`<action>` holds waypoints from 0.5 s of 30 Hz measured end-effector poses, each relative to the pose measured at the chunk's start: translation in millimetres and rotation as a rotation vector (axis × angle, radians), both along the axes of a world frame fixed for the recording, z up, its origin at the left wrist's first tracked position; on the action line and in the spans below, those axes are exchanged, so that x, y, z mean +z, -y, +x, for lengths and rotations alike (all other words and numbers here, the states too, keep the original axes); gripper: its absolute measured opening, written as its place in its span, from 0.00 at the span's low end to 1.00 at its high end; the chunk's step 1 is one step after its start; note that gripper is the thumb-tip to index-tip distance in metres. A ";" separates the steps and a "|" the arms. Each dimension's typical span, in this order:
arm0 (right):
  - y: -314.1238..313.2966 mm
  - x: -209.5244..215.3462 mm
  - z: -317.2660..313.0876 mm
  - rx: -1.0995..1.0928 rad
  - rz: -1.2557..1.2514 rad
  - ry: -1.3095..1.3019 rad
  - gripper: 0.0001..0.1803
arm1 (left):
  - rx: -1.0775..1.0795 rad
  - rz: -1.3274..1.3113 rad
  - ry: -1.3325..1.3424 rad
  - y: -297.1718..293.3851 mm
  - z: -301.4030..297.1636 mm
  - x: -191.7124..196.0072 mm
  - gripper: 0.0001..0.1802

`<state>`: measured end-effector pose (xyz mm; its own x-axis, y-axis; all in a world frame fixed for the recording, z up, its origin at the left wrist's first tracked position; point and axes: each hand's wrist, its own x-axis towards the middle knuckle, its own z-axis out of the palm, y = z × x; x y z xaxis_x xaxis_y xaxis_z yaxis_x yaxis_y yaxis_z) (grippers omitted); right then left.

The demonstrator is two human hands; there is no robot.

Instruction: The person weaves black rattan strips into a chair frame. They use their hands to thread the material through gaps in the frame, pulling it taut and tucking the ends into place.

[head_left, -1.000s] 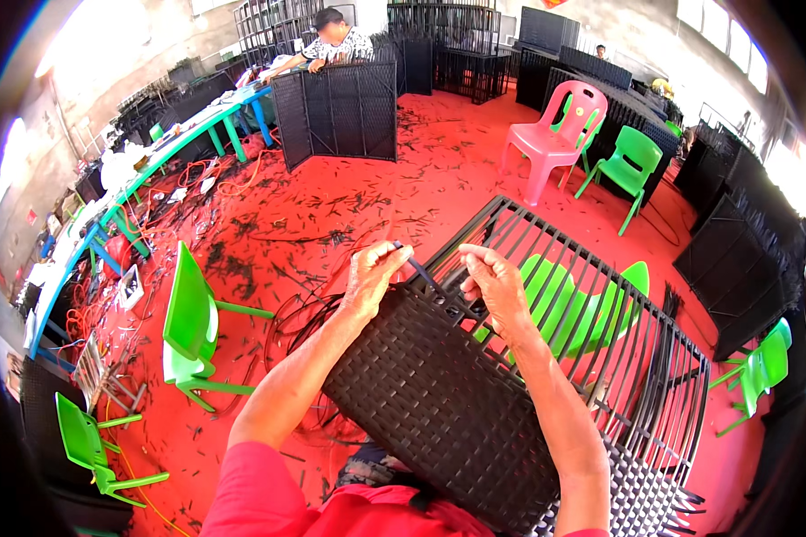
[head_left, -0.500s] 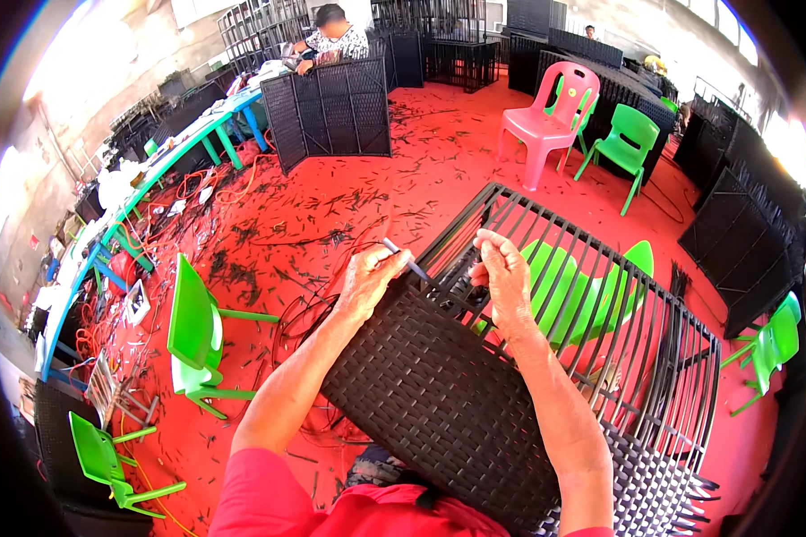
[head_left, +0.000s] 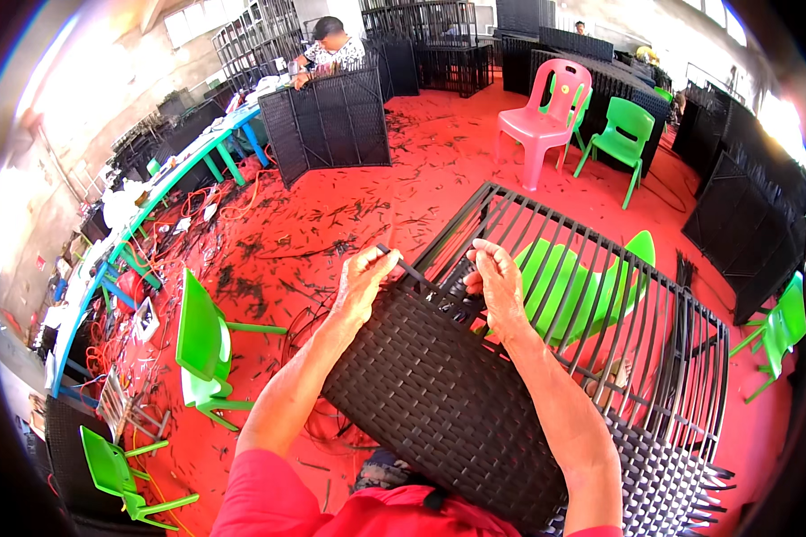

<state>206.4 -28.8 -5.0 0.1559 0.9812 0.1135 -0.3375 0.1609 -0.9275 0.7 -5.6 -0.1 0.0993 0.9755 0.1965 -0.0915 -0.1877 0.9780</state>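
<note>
Left grip pinches a dark strip at the woven panel's upper corner

From where I stand, the worker's left hand point(head_left: 360, 282) has thumb and forefinger pressed together on a dark strip point(head_left: 411, 270). A short end pokes out past the fingertips towards ten o'clock; the rest slants from that grip towards four o'clock, down to the frame's edge. The black woven panel point(head_left: 439, 385) lies at five o'clock from this grip, its near corner just beside the hand, and it stretches down between the two forearms.

The right hand point(head_left: 500, 288) is at three o'clock from the left, raised over the frame with fingers curled; I can't tell whether anything sits between its thumb and forefinger. At four o'clock from it run the frame's bare bars point(head_left: 600, 240), with a green chair point(head_left: 546, 282) showing through them. A pink chair point(head_left: 542, 121) stands on the red floor point(head_left: 439, 152) at one o'clock from the hands.
</note>
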 end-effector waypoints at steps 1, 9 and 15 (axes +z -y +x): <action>-1.0 -1.0 1.2 0.001 0.002 0.003 0.13 | 0.001 0.028 0.000 3.5 3.8 4.5 0.08; 16.1 14.3 -22.1 0.166 0.140 0.399 0.12 | 0.010 0.268 -0.058 15.1 11.6 17.0 0.07; 7.3 5.3 -15.7 0.308 -0.041 -0.028 0.08 | 0.025 0.097 -0.077 5.3 7.3 12.8 0.11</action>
<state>190.7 -36.1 0.2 -0.1465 0.9865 0.0728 -0.3900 0.0100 -0.9207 8.0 -10.9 12.8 0.0938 0.9546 0.2826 -0.0108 -0.2829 0.9591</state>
